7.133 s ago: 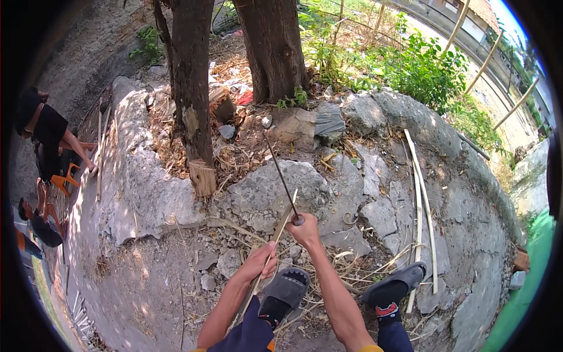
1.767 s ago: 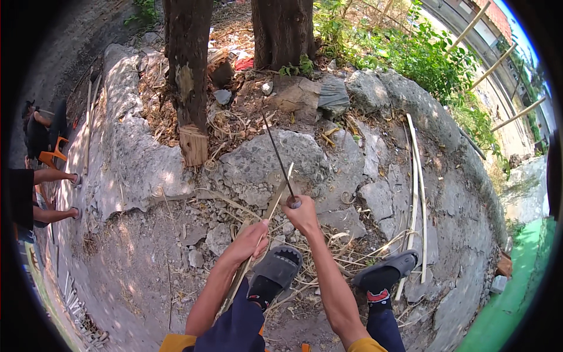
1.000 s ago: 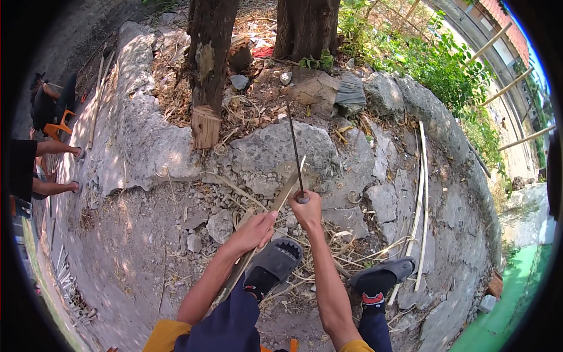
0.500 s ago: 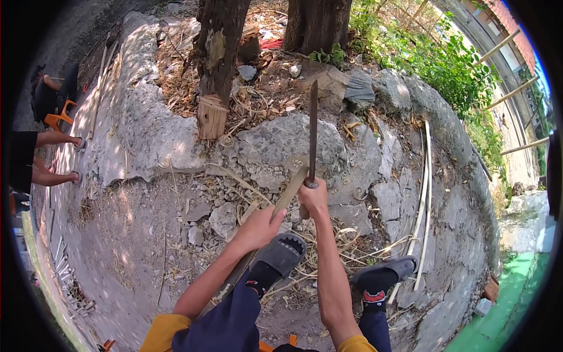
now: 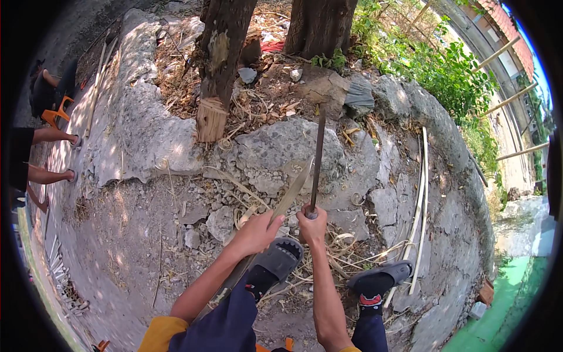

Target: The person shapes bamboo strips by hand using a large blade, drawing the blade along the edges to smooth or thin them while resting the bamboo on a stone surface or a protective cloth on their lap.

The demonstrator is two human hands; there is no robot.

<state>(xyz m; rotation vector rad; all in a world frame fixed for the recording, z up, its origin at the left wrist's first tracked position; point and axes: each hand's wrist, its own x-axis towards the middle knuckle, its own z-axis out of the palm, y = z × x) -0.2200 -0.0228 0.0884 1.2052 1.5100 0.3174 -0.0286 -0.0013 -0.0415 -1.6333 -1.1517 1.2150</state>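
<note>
Near the left sandal [image 5: 278,258], the left hand [image 5: 255,233] closes its fingers round a flat, tan, narrow-tipped strip [image 5: 292,194]; the right hand [image 5: 312,226] is wrapped round a dark knife [image 5: 318,158].

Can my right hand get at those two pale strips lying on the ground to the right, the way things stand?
Probably not right now: your right hand has its grip closed around the handle of the long knife. Otherwise, nothing appears to stand between it and the pale strips.
</note>
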